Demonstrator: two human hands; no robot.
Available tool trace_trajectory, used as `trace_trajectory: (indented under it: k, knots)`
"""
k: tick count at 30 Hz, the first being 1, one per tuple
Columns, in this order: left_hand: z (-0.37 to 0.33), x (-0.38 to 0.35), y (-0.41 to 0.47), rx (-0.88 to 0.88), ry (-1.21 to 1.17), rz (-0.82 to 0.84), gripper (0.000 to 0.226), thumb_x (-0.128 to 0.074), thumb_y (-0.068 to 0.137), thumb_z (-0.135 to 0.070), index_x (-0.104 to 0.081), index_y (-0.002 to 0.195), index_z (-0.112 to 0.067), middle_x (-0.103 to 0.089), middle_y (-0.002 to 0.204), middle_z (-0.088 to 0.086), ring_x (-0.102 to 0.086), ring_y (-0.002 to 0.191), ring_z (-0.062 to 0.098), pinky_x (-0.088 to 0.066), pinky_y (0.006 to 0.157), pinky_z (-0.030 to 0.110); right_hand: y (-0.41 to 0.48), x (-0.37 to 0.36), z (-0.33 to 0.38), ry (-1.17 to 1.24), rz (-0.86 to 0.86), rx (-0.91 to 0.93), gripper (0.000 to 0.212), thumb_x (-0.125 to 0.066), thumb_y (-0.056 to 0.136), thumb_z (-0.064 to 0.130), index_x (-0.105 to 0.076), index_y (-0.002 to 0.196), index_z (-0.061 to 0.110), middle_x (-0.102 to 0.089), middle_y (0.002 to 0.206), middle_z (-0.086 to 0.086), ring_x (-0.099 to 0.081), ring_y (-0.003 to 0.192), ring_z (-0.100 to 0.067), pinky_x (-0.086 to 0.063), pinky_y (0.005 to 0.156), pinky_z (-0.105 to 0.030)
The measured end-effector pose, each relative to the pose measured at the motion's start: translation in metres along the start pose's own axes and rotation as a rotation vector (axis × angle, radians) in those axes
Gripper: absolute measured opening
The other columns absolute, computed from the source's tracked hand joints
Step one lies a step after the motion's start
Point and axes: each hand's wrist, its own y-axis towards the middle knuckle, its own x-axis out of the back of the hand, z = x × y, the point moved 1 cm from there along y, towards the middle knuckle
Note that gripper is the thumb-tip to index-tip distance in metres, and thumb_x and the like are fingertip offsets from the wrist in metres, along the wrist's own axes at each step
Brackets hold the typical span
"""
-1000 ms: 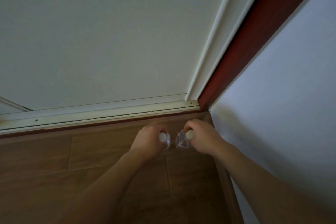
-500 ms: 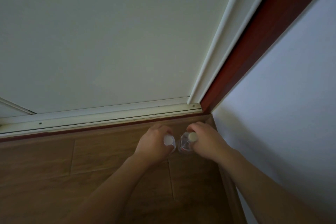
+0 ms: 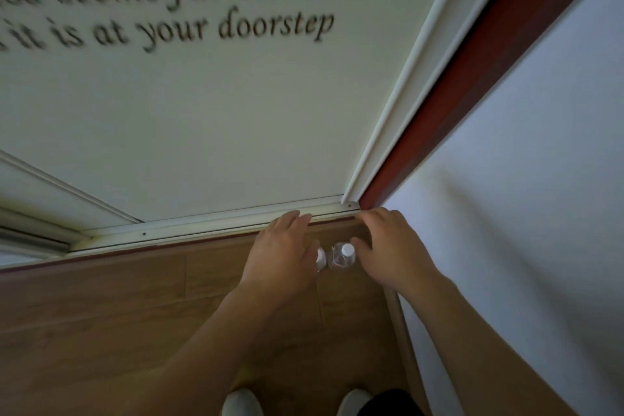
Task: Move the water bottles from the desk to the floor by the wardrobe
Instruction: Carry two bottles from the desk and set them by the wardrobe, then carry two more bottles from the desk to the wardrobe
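My left hand (image 3: 282, 258) and right hand (image 3: 391, 246) hover with fingers spread, gripping nothing. Between them two water bottles (image 3: 341, 257) stand upright, side by side on the wood floor (image 3: 135, 307), just beside the wardrobe door (image 3: 202, 132); I cannot tell their contents.

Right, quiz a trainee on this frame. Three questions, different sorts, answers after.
1. True or false: the two water bottles lie on their sides.
2. The left hand and right hand are: A) gripping caps, B) open above the bottles, C) out of view.
3. Fill in: the bottles stand on the wooden floor in the corner where the wardrobe door meets the ____.

Key: 1 false; 2 B; 3 wall.
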Motion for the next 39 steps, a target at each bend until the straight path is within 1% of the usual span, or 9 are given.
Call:
trace_trajectory:
  k: [3,8,10,13,20,27,32,36,39]
  knots:
    - [-0.032,0.063,-0.021,-0.011,0.058,-0.002,0.048,-0.044,0.099,-0.03,-0.041,0.144,-0.013,-0.039,0.15,0.009,-0.034,0.137,0.024,-0.027,0.113,0.04,-0.028,0.056,0.033,-0.002,-0.041,-0.017,0.045,-0.057,0.094,0.041,-0.052,0.133,0.021,-0.056,0.133,0.001,-0.047,0.122,-0.02,-0.042,0.1,-0.035]
    - [-0.089,0.172,-0.056,-0.034,0.15,-0.027,0.05,-0.032,0.101,-0.037,-0.038,0.146,-0.015,-0.036,0.153,0.007,-0.028,0.141,0.022,-0.022,0.115,0.041,-0.077,0.156,0.087,-0.008,-0.122,-0.033,0.046,-0.049,0.097,0.043,-0.05,0.136,0.018,-0.054,0.138,-0.002,-0.044,0.129,-0.022,-0.037,0.104,-0.036]
    - [-0.112,0.214,-0.071,-0.03,0.199,-0.034,0.052,-0.027,0.101,-0.04,-0.034,0.147,-0.016,-0.032,0.155,0.006,-0.024,0.143,0.021,-0.019,0.117,0.042,-0.099,0.199,0.109,0.003,-0.159,-0.042,0.05,-0.047,0.098,0.047,-0.048,0.138,0.017,-0.051,0.143,-0.004,-0.042,0.133,-0.024,-0.033,0.106,-0.036]
    - [-0.142,0.27,-0.095,-0.012,0.253,-0.041,0.055,-0.021,0.101,-0.042,-0.027,0.15,-0.019,-0.025,0.158,0.004,-0.016,0.146,0.02,-0.012,0.118,0.043,-0.128,0.257,0.141,-0.014,-0.19,-0.03,0.055,-0.042,0.099,0.05,-0.044,0.143,0.018,-0.045,0.149,-0.004,-0.038,0.138,-0.026,-0.021,0.106,-0.033]
    - [-0.202,0.363,-0.152,0.025,0.284,-0.094,0.055,-0.023,0.101,-0.042,-0.022,0.151,-0.02,-0.021,0.16,0.002,-0.012,0.146,0.018,-0.01,0.119,0.042,-0.191,0.354,0.194,-0.073,-0.188,-0.006,0.058,-0.03,0.1,0.051,-0.034,0.149,0.021,-0.035,0.156,-0.001,-0.027,0.144,-0.024,-0.015,0.114,-0.036]
    - [-0.224,0.404,-0.209,0.034,0.269,-0.156,0.057,-0.023,0.101,-0.044,-0.021,0.152,-0.02,-0.021,0.16,0.002,-0.014,0.146,0.017,-0.01,0.119,0.04,-0.251,0.396,0.228,-0.15,-0.216,0.021,0.057,-0.027,0.101,0.047,-0.031,0.151,0.02,-0.032,0.157,-0.003,-0.024,0.145,-0.024,-0.009,0.111,-0.032]
    - [-0.217,0.419,-0.246,-0.028,0.278,-0.152,0.058,-0.021,0.1,-0.046,-0.023,0.152,-0.021,-0.024,0.159,0.002,-0.017,0.146,0.018,-0.01,0.119,0.04,-0.294,0.395,0.256,-0.187,-0.251,-0.002,0.053,-0.032,0.102,0.041,-0.035,0.149,0.016,-0.038,0.154,-0.006,-0.03,0.143,-0.026,-0.015,0.114,-0.034]
    - [-0.207,0.433,-0.276,-0.135,0.281,-0.108,0.058,-0.021,0.1,-0.045,-0.023,0.151,-0.018,-0.024,0.159,0.003,-0.017,0.146,0.019,-0.011,0.119,0.041,-0.335,0.382,0.28,-0.216,-0.307,-0.091,0.05,-0.04,0.101,0.04,-0.043,0.144,0.014,-0.047,0.148,-0.007,-0.041,0.137,-0.027,-0.014,0.108,-0.031]
    - [-0.205,0.442,-0.3,-0.223,0.298,-0.083,0.058,-0.021,0.1,-0.045,-0.021,0.152,-0.018,-0.023,0.159,0.004,-0.016,0.146,0.019,-0.009,0.119,0.038,-0.366,0.367,0.295,-0.206,-0.295,-0.189,0.056,-0.036,0.1,0.047,-0.039,0.148,0.018,-0.04,0.153,-0.004,-0.035,0.141,-0.026,-0.009,0.109,-0.032]
